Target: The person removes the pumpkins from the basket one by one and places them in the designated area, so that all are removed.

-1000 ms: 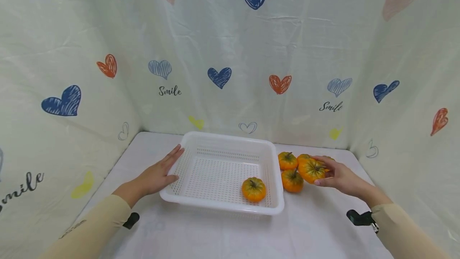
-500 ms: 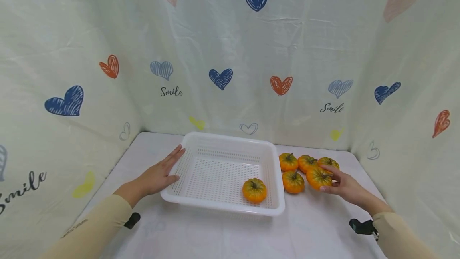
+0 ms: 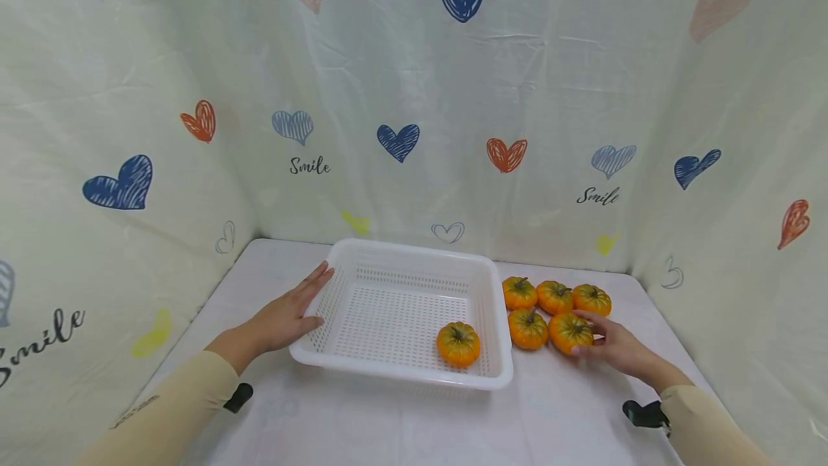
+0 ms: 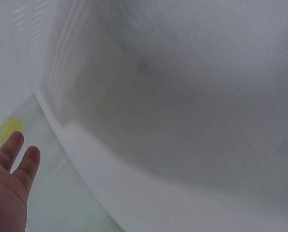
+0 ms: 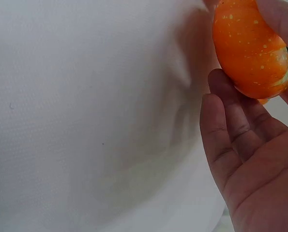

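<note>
My left hand [image 3: 278, 318] rests with straight fingers on the left side of a white perforated plastic basket [image 3: 401, 373]. One small orange pumpkin [image 3: 458, 345] lies inside, near the basket's front right corner. To the right of the basket, my right hand [image 3: 617, 349] holds another small pumpkin [image 3: 569, 334] from its right side, thumb in front and fingers behind. In the right wrist view this pumpkin [image 5: 250, 50] shows speckled orange skin between thumb and fingers, close over the white cloth. The left wrist view shows two straight fingers of my left hand [image 4: 8, 188].
Several more pumpkins sit close by: one front left [image 3: 528, 329], one back left [image 3: 520, 293], one back middle [image 3: 554, 298] and one back right [image 3: 591, 299]. A white cloth covers the table [image 3: 362, 423]. Heart-printed curtains [image 3: 414, 70] enclose the back and sides.
My right hand has moved the held pumpkin right and down, to the front of the row beside the front left pumpkin. The back pumpkins show fully now. My left hand stays put.
</note>
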`<action>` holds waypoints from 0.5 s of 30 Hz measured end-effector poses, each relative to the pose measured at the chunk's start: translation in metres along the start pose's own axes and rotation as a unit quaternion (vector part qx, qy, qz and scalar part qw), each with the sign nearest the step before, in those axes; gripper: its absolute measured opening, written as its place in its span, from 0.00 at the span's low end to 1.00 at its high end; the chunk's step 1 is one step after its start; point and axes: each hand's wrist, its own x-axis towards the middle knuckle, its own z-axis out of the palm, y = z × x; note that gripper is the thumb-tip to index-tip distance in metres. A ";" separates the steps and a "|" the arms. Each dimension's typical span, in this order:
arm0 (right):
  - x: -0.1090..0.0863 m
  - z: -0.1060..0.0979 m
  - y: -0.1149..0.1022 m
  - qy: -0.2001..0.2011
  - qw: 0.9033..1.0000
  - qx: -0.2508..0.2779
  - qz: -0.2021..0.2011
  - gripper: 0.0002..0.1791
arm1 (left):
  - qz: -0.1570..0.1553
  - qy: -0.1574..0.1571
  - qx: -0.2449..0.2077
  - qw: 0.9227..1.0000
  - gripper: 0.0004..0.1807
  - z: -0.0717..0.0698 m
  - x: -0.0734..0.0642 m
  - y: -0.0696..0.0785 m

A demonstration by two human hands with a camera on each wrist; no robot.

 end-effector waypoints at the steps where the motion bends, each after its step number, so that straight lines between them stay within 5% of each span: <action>1: 0.000 0.001 0.001 -0.002 1.000 0.000 0.002 0.49 | 0.001 0.000 0.000 1.000 0.44 0.000 0.000 0.000; 15: 0.005 0.004 0.005 -0.014 1.000 -0.020 0.017 0.53 | 0.001 -0.001 0.001 1.000 0.44 0.000 0.000 0.002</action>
